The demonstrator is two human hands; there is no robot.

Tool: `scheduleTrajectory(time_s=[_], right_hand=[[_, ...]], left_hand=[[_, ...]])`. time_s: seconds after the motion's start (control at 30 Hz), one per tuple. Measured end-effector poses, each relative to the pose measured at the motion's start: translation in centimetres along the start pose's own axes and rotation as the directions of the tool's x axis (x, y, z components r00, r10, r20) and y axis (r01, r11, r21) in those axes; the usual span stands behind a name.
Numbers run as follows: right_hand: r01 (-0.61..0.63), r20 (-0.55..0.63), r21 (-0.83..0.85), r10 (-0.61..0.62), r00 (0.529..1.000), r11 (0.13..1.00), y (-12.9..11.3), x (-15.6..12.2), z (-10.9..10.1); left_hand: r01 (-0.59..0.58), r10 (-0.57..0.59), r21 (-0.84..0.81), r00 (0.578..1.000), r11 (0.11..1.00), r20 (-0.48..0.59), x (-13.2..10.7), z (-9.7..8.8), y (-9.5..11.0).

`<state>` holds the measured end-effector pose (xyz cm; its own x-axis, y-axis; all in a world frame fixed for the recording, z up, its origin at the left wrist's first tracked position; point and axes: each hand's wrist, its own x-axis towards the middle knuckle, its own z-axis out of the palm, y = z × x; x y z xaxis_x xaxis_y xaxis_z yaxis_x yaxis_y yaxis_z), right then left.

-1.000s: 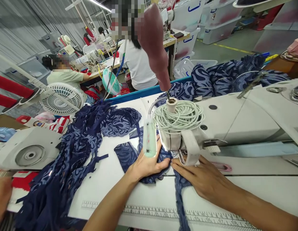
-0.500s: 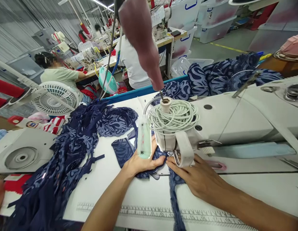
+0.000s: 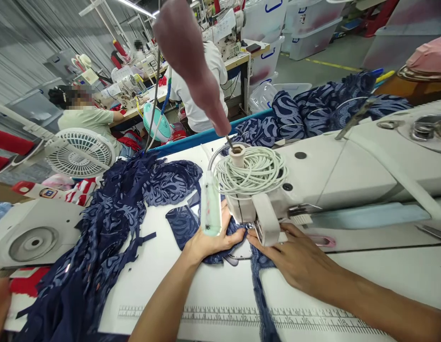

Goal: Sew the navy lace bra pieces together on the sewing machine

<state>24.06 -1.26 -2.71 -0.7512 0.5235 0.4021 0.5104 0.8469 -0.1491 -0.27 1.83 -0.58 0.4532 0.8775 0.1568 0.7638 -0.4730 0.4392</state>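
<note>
My left hand (image 3: 211, 242) lies spread on a navy patterned lace piece (image 3: 181, 228) left of the sewing machine's needle area (image 3: 249, 226). Its thumb points right toward the needle, and its fingertips pass behind the machine head. From the other side, my right hand (image 3: 295, 256) has its thumb and first finger closed together at the fabric's edge beside the needle. A narrow navy lace strip (image 3: 261, 304) hangs from there toward the front of the table. A white loop-shaped part (image 3: 268, 218) of the machine hides some of the right fingers.
The white sewing machine (image 3: 323, 166) carries a coil of pale cord (image 3: 266, 166) and a reddish-brown screwdriver handle (image 3: 192, 66). Dark lace is heaped (image 3: 117, 204) at left, near a white fan (image 3: 81, 152). A printed ruler (image 3: 213, 316) runs along the front. Co-workers sit beyond.
The camera view has shifted slightly. Both hands stay almost in the same place at the needle, and the lace strip's lower end lies a little farther right.
</note>
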Motion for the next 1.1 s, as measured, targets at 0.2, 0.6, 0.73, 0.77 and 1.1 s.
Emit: scheduleTrajectory(time_s=[0.2, 0.6, 0.73, 0.77, 1.1], right_hand=[[0.035, -0.048, -0.005, -0.035, 0.998, 0.999, -0.1, 0.4, -1.2], [0.106, -0.018, 0.114, -0.105, 0.994, 0.988, -0.6, -0.1, -2.8], [0.106, -0.072, 0.134, -0.097, 0.993, 0.985, -1.1, 0.0, -2.5], [0.105, -0.089, 0.133, -0.094, 0.992, 0.986, -1.2, -0.1, -2.4], [0.073, -0.083, 0.17, -0.06, 0.995, 0.983, -1.9, -0.3, -2.7]], left_hand=[[-0.042, 0.046, 0.078, 0.998, 0.996, -0.047, -1.3, -2.5, 3.0], [-0.133, 0.223, 0.368, 0.951, 0.92, -0.214, -5.2, -0.5, 4.4], [-0.162, 0.25, 0.4, 0.952, 0.902, -0.179, -3.6, 0.3, 4.0], [-0.164, 0.242, 0.369, 0.954, 0.915, -0.175, -3.5, 0.4, 4.0], [-0.206, 0.28, 0.268, 0.919, 0.941, -0.278, -3.4, 1.0, 4.2]])
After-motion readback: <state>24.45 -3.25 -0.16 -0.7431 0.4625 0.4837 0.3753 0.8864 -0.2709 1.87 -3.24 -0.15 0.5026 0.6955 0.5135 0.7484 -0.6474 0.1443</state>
